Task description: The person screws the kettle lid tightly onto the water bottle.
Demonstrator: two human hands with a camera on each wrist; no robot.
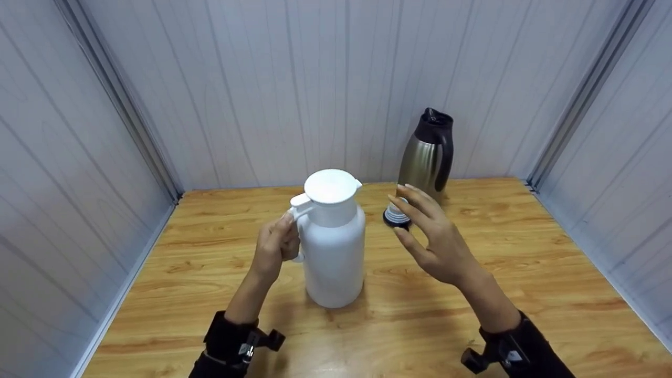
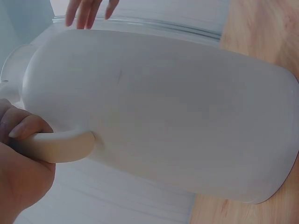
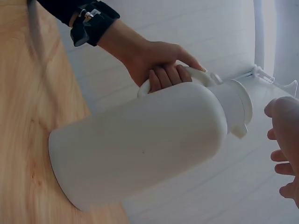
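Black wrist straps (image 1: 233,341) sit closest to the head camera, one on each forearm, above a wooden surface (image 1: 525,294). Just past them the left hand (image 1: 274,247) has its fingers curled round the handle (image 1: 297,210) of a white jug (image 1: 334,252). That jug stands upright on the surface, near the middle, with its round white lid (image 1: 331,186) on top and a small spout pointing right. From the left wrist view the jug (image 2: 168,112) fills nearly the whole picture, and the fingers (image 2: 25,128) wrap over the pale handle (image 2: 58,145). From the right wrist view the same grip shows from the other side: the left hand (image 3: 156,63) clasps the handle where it joins the jug (image 3: 140,140) below the lid (image 3: 240,107).

To the right of the jug, the right hand (image 1: 433,239) hangs in the air with its fingers spread and relaxed, holding nothing; it is near the jug's lid but apart from it. Behind that hand a small dark stopper with a ridged white neck (image 1: 396,215) sits on the surface, partly hidden by the fingers. Further back stands a steel flask (image 1: 426,157) with a black handle and a black top, near the ribbed grey back wall (image 1: 315,79).
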